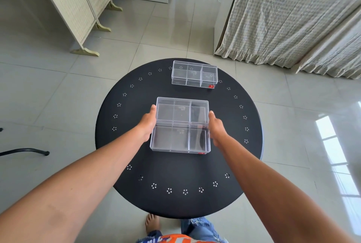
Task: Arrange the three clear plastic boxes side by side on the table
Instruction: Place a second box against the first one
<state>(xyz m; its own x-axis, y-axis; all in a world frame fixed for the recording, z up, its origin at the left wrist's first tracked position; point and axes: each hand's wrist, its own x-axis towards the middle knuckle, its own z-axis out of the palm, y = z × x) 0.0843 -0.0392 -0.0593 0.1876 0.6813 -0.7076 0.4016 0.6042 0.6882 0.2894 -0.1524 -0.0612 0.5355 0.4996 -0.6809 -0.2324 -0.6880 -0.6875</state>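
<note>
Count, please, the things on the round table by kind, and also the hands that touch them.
Clear plastic boxes: 3 (far box, middle box, near box)
Hands on boxes: 2 (left hand, right hand)
Black round table: 1
Total: 6

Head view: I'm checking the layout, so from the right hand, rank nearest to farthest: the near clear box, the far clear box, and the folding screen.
1. Near clear box: touching the right hand, table centre.
2. Far clear box: at the table's far edge.
3. Folding screen: on the floor, far left.
</note>
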